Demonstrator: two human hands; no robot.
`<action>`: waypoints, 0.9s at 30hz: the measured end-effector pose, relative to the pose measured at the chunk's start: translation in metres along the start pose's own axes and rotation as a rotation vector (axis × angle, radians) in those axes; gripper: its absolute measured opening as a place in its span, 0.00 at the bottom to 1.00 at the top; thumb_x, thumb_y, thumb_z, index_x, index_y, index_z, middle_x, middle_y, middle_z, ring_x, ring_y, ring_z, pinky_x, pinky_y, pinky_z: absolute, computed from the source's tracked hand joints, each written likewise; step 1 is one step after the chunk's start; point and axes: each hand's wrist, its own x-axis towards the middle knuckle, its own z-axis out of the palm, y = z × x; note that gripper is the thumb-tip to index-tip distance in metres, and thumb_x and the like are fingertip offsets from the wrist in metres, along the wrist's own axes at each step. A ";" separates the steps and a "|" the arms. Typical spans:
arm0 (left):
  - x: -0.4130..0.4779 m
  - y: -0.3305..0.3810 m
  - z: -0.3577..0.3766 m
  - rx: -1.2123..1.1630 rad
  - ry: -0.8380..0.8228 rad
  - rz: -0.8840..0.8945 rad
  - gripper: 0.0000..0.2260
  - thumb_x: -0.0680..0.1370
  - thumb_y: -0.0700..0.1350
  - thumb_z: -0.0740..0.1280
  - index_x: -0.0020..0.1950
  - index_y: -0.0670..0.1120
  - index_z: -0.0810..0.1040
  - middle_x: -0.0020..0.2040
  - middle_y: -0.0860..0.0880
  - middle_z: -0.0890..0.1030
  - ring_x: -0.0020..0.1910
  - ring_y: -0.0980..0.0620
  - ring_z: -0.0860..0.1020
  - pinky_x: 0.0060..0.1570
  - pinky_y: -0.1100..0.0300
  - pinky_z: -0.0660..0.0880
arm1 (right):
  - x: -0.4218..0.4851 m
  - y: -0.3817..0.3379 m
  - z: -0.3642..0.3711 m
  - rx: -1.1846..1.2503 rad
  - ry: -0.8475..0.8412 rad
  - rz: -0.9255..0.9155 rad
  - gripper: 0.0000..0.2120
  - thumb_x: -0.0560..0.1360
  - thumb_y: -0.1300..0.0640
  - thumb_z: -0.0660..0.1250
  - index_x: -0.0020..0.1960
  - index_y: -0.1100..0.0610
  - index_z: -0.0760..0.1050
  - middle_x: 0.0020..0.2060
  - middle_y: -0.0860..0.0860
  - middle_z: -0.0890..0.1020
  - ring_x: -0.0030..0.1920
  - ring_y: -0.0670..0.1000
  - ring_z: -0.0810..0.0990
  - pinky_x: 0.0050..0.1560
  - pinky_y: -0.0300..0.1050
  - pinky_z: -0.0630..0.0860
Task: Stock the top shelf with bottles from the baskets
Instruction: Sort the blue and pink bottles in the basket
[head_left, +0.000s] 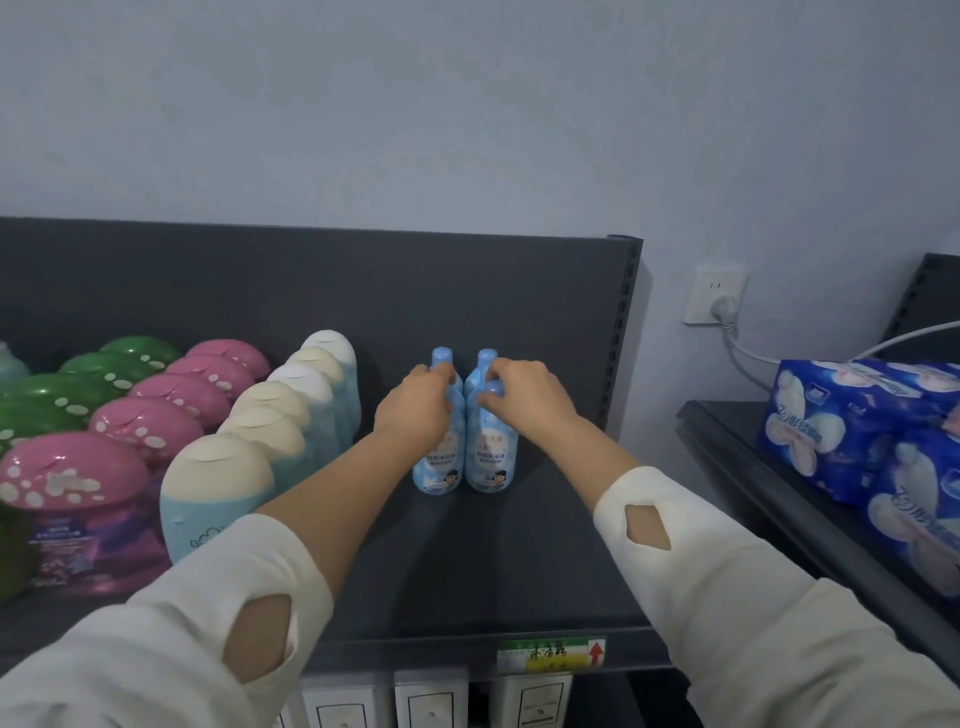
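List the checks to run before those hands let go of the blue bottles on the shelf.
1. Left hand grips the left front pale blue plastic bottle at its top: ok.
2. Right hand grips the right front pale blue plastic bottle likewise: ok.
3. Both stand upright on the dark grey shelf: ok.
4. Apart from the cream-capped turquoise bottles: ok.
5. Baskets' remaining stock: cannot tell, out of view.

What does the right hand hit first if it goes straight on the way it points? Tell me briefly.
The right hand grips the front right bottle by its cap. Going straight on, it would likely meet the rear bottle just behind first, then the shelf's dark back panel, though depth is unclear.
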 end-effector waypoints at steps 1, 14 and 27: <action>-0.001 0.001 -0.001 0.012 -0.004 0.001 0.15 0.79 0.42 0.57 0.66 0.48 0.66 0.57 0.44 0.72 0.48 0.44 0.76 0.46 0.49 0.76 | 0.000 0.001 0.000 -0.005 -0.007 -0.006 0.13 0.77 0.51 0.62 0.59 0.55 0.73 0.51 0.54 0.78 0.46 0.55 0.77 0.39 0.45 0.70; -0.048 0.001 -0.072 0.374 0.258 0.204 0.11 0.79 0.48 0.59 0.58 0.46 0.73 0.55 0.46 0.74 0.57 0.45 0.73 0.48 0.51 0.70 | -0.027 -0.032 -0.020 -0.179 0.279 -0.244 0.16 0.79 0.47 0.59 0.63 0.52 0.72 0.59 0.50 0.74 0.61 0.54 0.70 0.48 0.46 0.69; -0.234 -0.143 -0.218 0.555 0.361 -0.018 0.11 0.79 0.47 0.59 0.60 0.48 0.72 0.56 0.46 0.77 0.58 0.43 0.74 0.50 0.52 0.69 | -0.120 -0.258 -0.014 -0.007 0.385 -0.628 0.12 0.78 0.49 0.61 0.56 0.55 0.75 0.51 0.51 0.78 0.53 0.55 0.75 0.45 0.46 0.68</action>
